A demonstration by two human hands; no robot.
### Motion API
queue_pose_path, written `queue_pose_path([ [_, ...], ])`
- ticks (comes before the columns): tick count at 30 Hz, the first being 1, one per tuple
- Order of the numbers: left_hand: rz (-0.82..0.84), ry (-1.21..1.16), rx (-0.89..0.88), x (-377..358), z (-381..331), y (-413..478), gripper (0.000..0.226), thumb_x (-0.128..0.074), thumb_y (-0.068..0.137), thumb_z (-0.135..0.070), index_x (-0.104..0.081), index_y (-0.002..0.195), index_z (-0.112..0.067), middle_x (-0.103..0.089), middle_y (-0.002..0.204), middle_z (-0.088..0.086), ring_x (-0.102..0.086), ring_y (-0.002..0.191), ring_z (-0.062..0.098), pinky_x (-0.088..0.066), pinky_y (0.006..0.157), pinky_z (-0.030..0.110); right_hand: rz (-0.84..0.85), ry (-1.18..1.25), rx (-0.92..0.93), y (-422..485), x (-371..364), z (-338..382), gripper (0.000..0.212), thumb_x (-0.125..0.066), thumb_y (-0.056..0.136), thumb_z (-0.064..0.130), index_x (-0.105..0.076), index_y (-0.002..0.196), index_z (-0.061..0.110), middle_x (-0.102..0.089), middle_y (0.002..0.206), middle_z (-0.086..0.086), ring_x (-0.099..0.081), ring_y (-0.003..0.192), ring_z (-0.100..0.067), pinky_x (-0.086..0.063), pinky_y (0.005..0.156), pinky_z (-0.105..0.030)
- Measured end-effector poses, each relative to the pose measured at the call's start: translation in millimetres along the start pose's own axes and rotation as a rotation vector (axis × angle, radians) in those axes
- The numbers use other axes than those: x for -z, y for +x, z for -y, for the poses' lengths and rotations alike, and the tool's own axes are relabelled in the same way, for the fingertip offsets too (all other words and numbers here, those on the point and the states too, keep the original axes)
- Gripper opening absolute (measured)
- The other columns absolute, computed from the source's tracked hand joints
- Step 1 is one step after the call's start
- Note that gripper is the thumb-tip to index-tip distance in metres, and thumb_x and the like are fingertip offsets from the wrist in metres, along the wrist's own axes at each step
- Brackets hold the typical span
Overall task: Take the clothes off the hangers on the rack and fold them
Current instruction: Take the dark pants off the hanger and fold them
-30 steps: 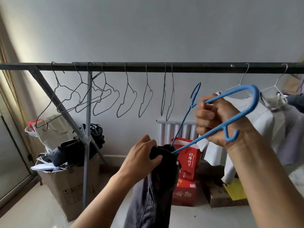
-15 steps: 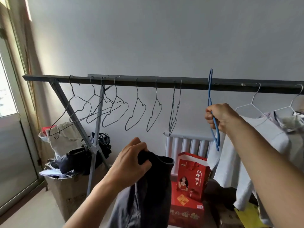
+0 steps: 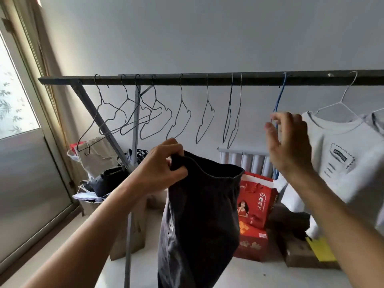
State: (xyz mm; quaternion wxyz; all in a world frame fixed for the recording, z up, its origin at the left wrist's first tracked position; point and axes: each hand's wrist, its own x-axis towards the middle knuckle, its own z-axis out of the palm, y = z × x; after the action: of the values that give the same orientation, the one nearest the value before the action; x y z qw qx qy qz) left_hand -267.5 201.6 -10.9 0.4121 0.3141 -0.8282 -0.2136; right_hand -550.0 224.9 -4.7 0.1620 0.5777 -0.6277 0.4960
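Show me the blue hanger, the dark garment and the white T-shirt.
blue hanger [image 3: 279, 98]: head view, neck below the hook.
dark garment [image 3: 199, 215]: head view, middle of the hanging cloth.
white T-shirt [image 3: 328, 140]: head view, on the chest.

You're working with bare arms. Your left forearm [image 3: 93, 235] and left hand [image 3: 164, 161], below the middle of the rack rail [image 3: 207, 80], are uncovered; so are your right forearm [image 3: 336, 215] and right hand [image 3: 288, 142], below its right stretch.
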Motion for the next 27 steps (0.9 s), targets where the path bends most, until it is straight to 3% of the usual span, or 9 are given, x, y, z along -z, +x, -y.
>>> queue_pose_path([
  [2,0.021,-0.016,0.002,5,0,4,0.027,-0.064,0.079,0.005,-0.048,0.066,-0.012,-0.042,0.079,-0.003,-0.043,0.065,0.008,-0.049,0.061,0.021,0.212,0.258,0.206,-24,0,23,0.043,-0.039,0.092,0.053,-0.061,0.110,0.021,-0.055,0.111,0.011,-0.047,0.112,-0.013,-0.037,0.091,-0.036],
  [4,0.042,-0.042,0.006,12,-1,7,0.022,-0.062,0.078,0.007,-0.048,0.067,-0.005,-0.042,0.079,0.000,-0.042,0.065,0.005,-0.043,0.061,0.012,0.531,0.215,0.265,-40,-15,24,0.053,-0.038,0.081,0.071,-0.064,0.104,0.032,-0.054,0.123,0.016,-0.036,0.122,-0.005,-0.028,0.100,-0.035],
  [7,0.048,-0.067,0.018,30,0,8,0.015,-0.061,0.074,0.004,-0.049,0.067,-0.001,-0.044,0.079,0.005,-0.047,0.067,0.003,-0.042,0.060,0.011,0.782,0.081,0.195,-54,-35,7,0.074,-0.045,0.066,0.082,-0.068,0.113,0.029,-0.043,0.140,0.014,-0.025,0.132,-0.005,-0.026,0.111,-0.038],
  [9,0.045,-0.067,0.043,45,5,7,0.012,-0.061,0.073,0.004,-0.049,0.069,0.003,-0.045,0.081,0.013,-0.049,0.070,0.006,-0.043,0.061,0.013,0.831,0.248,0.047,-54,-36,4,0.072,-0.055,0.069,0.079,-0.069,0.114,0.025,-0.055,0.128,0.013,-0.044,0.124,-0.007,-0.039,0.104,-0.036],
  [12,0.046,-0.064,0.068,65,9,3,0.015,-0.060,0.067,0.001,-0.052,0.064,-0.010,-0.047,0.089,0.016,-0.052,0.076,0.007,-0.043,0.065,0.015,0.824,0.573,-0.143,-46,-24,8,0.044,-0.067,0.073,0.056,-0.071,0.094,0.017,-0.073,0.084,0.007,-0.068,0.085,-0.010,-0.050,0.073,-0.021],
  [16,0.046,-0.054,0.155,87,17,-1,0.033,-0.068,0.077,0.000,-0.063,0.065,-0.030,-0.065,0.094,-0.004,-0.065,0.085,0.003,-0.053,0.074,0.023,0.626,0.646,-0.086,-35,-16,25,0.036,-0.071,0.070,0.044,-0.062,0.074,0.009,-0.061,0.061,0.000,-0.058,0.059,-0.008,-0.047,0.059,-0.019],
  [21,0.088,-0.001,0.284,98,19,-8,0.020,-0.069,0.060,-0.036,-0.056,0.067,-0.022,-0.059,0.066,-0.012,-0.054,0.074,0.014,-0.040,0.074,0.035,0.534,0.724,-0.092,-24,-10,44,0.025,-0.076,0.069,0.030,-0.055,0.076,0.016,-0.060,0.068,-0.003,-0.061,0.063,-0.011,-0.053,0.057,-0.023],
  [24,0.063,-0.149,0.309,93,18,-12,0.018,-0.070,0.058,-0.030,-0.057,0.068,-0.022,-0.056,0.067,-0.004,-0.052,0.069,0.016,-0.038,0.065,0.031,0.471,0.646,-0.066,-20,-12,48,0.024,-0.078,0.076,0.019,-0.055,0.080,0.019,-0.057,0.072,-0.005,-0.057,0.066,-0.014,-0.052,0.062,-0.029],
  [27,-0.004,-0.353,0.355,83,17,-12,0.014,-0.068,0.066,-0.009,-0.058,0.070,-0.018,-0.055,0.069,0.004,-0.054,0.067,0.020,-0.044,0.059,0.028,0.382,0.555,-0.069,-20,-16,48,0.022,-0.076,0.080,0.015,-0.055,0.086,0.018,-0.058,0.078,0.001,-0.055,0.069,-0.010,-0.047,0.060,-0.012],
])
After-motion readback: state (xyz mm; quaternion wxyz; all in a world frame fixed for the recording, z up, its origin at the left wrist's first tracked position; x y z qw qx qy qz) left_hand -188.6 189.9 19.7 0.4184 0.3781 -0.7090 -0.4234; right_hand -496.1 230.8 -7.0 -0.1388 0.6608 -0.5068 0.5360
